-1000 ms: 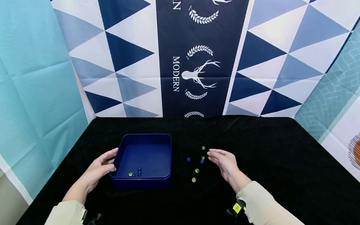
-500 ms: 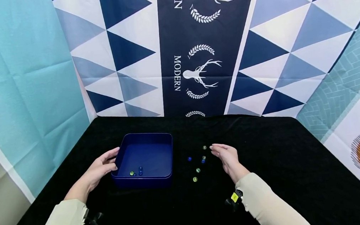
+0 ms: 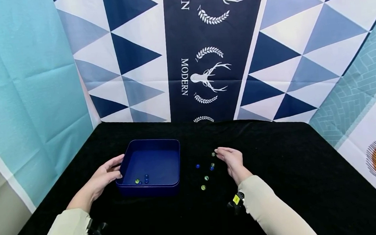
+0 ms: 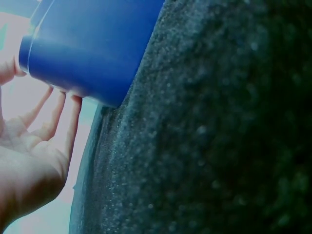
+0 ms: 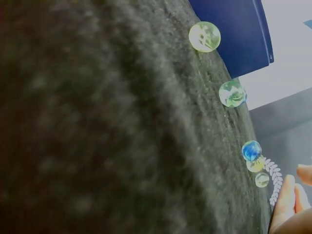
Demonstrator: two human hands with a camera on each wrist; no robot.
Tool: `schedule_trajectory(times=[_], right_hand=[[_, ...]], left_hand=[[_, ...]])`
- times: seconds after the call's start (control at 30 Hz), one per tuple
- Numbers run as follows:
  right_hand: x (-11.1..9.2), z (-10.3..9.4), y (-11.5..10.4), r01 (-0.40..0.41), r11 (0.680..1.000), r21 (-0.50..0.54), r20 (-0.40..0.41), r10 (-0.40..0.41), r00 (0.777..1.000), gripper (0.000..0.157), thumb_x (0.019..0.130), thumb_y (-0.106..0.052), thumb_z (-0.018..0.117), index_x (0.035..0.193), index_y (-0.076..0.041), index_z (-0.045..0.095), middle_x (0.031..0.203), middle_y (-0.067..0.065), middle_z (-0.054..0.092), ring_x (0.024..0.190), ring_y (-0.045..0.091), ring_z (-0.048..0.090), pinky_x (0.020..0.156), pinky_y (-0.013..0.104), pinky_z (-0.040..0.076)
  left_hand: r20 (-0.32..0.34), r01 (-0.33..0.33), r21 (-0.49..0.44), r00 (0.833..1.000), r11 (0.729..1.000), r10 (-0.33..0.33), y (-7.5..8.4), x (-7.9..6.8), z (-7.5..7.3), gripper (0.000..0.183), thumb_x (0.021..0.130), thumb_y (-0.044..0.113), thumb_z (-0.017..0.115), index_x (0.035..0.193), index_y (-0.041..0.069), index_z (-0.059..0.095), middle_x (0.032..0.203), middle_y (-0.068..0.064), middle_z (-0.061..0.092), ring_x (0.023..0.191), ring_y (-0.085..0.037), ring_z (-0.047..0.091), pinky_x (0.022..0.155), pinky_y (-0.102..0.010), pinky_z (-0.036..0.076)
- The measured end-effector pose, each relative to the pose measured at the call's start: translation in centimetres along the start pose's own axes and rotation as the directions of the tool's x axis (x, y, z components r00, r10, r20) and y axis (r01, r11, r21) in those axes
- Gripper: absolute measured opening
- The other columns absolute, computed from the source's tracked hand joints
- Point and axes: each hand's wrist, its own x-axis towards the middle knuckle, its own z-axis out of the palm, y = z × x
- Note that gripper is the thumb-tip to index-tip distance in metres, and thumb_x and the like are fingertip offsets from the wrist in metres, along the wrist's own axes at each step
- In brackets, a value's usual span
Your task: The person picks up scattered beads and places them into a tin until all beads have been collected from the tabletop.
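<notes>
Moved the right hand (image 3: 231, 161) slightly leftward, with loose, seemingly empty fingers (image 5: 285, 195) just beside the farthest glass marble (image 3: 213, 154) on the black cloth (image 3: 272, 155). Gripping the blue box (image 3: 147, 190) with the left hand (image 3: 101, 178); could send the marble rolling by nudging it off-centre.

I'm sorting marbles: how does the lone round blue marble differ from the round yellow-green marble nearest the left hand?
The blue marble looks darker, the yellow-green marble brighter. The blue marble lies on black cloth; the yellow-green marble rests inside the open blue box. Both are round.
</notes>
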Motion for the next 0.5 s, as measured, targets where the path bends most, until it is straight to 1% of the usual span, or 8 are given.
schedule_trajectory(times=[0.13, 0.2, 0.27, 0.37, 0.5], right_hand=[[0.4, 0.6, 0.0, 0.02, 1.0, -0.015, -0.011, -0.02, 1.0, 0.033, 0.077, 0.005, 0.066, 0.108, 0.016, 0.06, 0.081, 0.001, 0.066, 0.068, 0.01, 0.065, 0.066, 0.02, 0.05], [0.5, 0.7, 0.0, 0.021, 0.999, -0.039, -0.019, -0.022, 1.0, 0.034, 0.077, 0.004, 0.067, 0.108, 0.016, 0.06, 0.081, 0.0, 0.065, 0.07, 0.011, 0.066, 0.066, 0.019, 0.049], [0.6, 0.9, -0.1, 0.014, 0.997, -0.08, -0.025, -0.016, 1.0, 0.036, 0.077, 0.001, 0.068, 0.109, 0.014, 0.06, 0.08, -0.001, 0.064, 0.075, 0.014, 0.066, 0.067, 0.019, 0.048], [0.8, 1.0, -0.2, -0.001, 0.993, -0.121, -0.031, -0.003, 1.0, 0.035, 0.078, -0.001, 0.068, 0.11, 0.013, 0.061, 0.079, -0.001, 0.065, 0.077, 0.015, 0.067, 0.07, 0.02, 0.047], [1.2, 1.1, -0.1, -0.018, 0.988, -0.153, -0.035, 0.013, 0.999, 0.035, 0.078, -0.002, 0.069, 0.109, 0.012, 0.062, 0.079, 0.0, 0.065, 0.072, 0.011, 0.065, 0.072, 0.021, 0.047]], left_hand=[[-0.004, 0.006, 0.002, 1.0, 1.0, -0.006, 0.0, 0.0, -0.1, 0.073, 0.08, -0.002, 0.053, 0.146, 0.002, 0.024, 0.147, -0.023, 0.023, 0.131, -0.039, 0.024, 0.097, -0.045, 0.031], [-0.005, 0.011, 0.002, 1.0, 1.0, -0.011, 0.0, 0.1, -0.1, 0.073, 0.08, -0.002, 0.053, 0.146, 0.003, 0.025, 0.147, -0.023, 0.023, 0.131, -0.039, 0.024, 0.097, -0.046, 0.03], [-0.005, 0.014, -0.001, 1.0, 1.0, -0.014, -0.1, 0.1, 0.0, 0.073, 0.079, -0.002, 0.053, 0.146, 0.003, 0.025, 0.147, -0.023, 0.023, 0.131, -0.039, 0.024, 0.097, -0.046, 0.03], [-0.005, 0.016, -0.005, 1.0, 1.0, -0.017, -0.1, 0.1, 0.0, 0.073, 0.079, -0.002, 0.053, 0.146, 0.003, 0.025, 0.147, -0.023, 0.023, 0.131, -0.039, 0.023, 0.097, -0.047, 0.03], [-0.007, 0.015, -0.006, 1.0, 1.0, -0.015, -0.1, 0.2, -0.1, 0.073, 0.079, -0.002, 0.053, 0.146, 0.003, 0.025, 0.147, -0.023, 0.023, 0.131, -0.039, 0.023, 0.097, -0.046, 0.03]])
